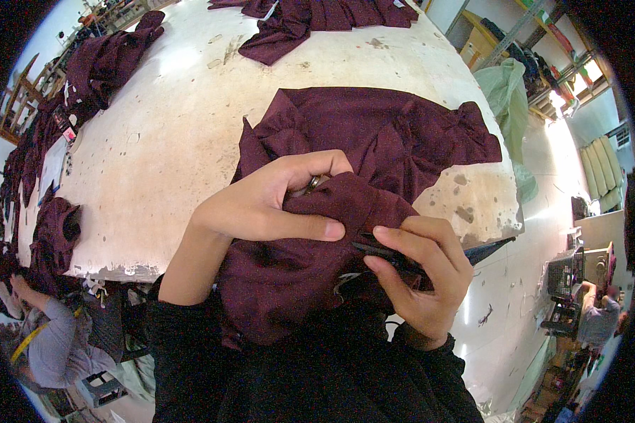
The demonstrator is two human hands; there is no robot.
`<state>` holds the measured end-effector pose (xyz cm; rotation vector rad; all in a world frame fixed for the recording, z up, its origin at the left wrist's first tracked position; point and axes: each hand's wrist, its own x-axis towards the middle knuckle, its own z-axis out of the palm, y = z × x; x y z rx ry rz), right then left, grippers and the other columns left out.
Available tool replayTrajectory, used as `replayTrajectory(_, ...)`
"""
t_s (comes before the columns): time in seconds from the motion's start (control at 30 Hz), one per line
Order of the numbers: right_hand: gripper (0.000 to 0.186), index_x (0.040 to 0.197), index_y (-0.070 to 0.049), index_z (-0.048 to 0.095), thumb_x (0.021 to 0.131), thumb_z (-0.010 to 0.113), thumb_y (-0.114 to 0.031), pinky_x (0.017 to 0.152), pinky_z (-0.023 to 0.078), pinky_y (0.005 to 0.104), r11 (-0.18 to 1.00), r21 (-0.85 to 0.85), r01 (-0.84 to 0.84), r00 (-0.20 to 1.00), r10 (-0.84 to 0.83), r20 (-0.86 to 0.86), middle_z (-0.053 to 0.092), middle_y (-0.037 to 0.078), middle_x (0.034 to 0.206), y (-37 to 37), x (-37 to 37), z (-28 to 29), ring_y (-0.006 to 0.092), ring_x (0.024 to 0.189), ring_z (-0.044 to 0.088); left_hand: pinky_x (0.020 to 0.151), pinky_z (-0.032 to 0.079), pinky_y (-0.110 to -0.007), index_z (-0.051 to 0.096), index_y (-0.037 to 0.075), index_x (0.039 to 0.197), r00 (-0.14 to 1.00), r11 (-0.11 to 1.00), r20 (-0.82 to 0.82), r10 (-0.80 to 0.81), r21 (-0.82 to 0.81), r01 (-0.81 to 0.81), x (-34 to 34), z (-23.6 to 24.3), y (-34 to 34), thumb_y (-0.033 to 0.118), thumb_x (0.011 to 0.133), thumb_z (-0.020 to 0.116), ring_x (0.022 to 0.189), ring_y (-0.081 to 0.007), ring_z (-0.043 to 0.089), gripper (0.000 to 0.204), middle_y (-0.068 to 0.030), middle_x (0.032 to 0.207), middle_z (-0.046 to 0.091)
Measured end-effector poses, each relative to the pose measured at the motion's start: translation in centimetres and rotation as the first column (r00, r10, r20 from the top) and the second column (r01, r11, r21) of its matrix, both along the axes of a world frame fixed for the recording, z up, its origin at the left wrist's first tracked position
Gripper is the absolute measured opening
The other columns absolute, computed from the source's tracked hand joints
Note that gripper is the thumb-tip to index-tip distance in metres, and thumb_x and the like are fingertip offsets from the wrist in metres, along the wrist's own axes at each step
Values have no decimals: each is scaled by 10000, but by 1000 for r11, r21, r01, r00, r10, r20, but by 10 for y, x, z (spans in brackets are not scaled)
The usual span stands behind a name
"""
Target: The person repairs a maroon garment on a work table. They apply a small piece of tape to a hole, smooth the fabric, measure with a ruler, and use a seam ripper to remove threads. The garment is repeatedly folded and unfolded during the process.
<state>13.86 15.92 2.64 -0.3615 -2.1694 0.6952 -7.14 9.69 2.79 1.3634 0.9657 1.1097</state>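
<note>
Head view looks down on a maroon garment (310, 282) bunched up close to the person's chest, its far part spilling onto the near edge of a worn, stained white table (169, 141). Left hand (264, 204) is closed on a raised fold of the cloth, thumb pressed flat along it and fingers curled over the top, a ring showing on one of them; the grip seems meant to keep that fold taut and lifted near the eyes. Right hand (420, 271) is closed round a small dark tool (388, 255), slim and flat, whose tip lies against the fold just beside the left thumb; what kind of tool it is I cannot tell. Holding the cloth up off the table likely lets both hands meet on one small spot.

Farther out, more maroon pieces (102, 63) are heaped along the table's left side and another pile (317, 17) lies at its far end. A small red-and-white tag (69, 134) rests by the left heap. A pale green plastic sack (504, 88) stands past the right corner. A person in grey (46, 338) sits low at left, another worker (600, 314) at right
</note>
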Motion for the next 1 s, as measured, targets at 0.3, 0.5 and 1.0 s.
replayTrajectory(0.3,330,938,-82,668,621,753,-43,532,462,287,999,51,12,1000,-11,-25,582,79,831,-1,0,-1,215,649,586,747,384,-214,504,47,957,999,1000,-44,5,15,-5,-1,-2,1,70,746,692,837,-56,472,283,24,873,525)
replayTrajectory(0.5,338,937,-80,671,614,765,-56,544,470,283,997,82,11,998,-6,-57,591,72,837,0,-3,-4,203,661,590,739,377,-214,495,49,959,999,999,33,-11,-52,13,2,-2,1,51,722,702,835,-59,470,314,25,868,518)
replayTrajectory(1.0,321,929,-84,675,620,759,-53,470,403,267,979,195,54,978,-12,-209,601,30,798,2,-4,-22,163,551,534,714,367,-214,483,60,941,995,995,97,19,-104,-9,4,-2,0,48,698,716,810,-57,461,337,34,845,501)
